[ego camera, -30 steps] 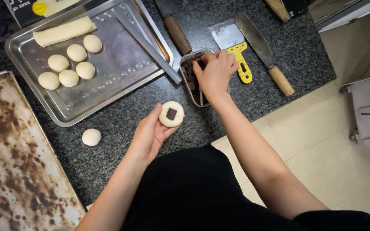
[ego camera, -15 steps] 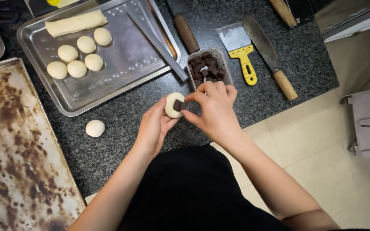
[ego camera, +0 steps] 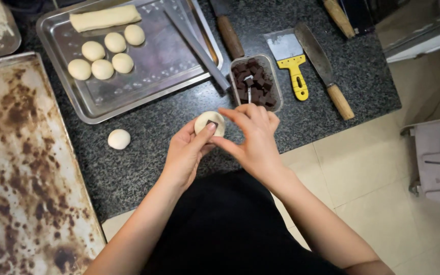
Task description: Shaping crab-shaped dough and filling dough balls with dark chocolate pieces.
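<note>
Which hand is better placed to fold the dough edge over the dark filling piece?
Probably the right hand. Its fingertips are at the rim of the dough round, free to pinch. The left hand cradles the round from below, thumb on top beside the dark filling piece, so it is busy supporting.

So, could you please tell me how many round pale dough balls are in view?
6: five on the steel tray, at; one on the dark counter.
</note>
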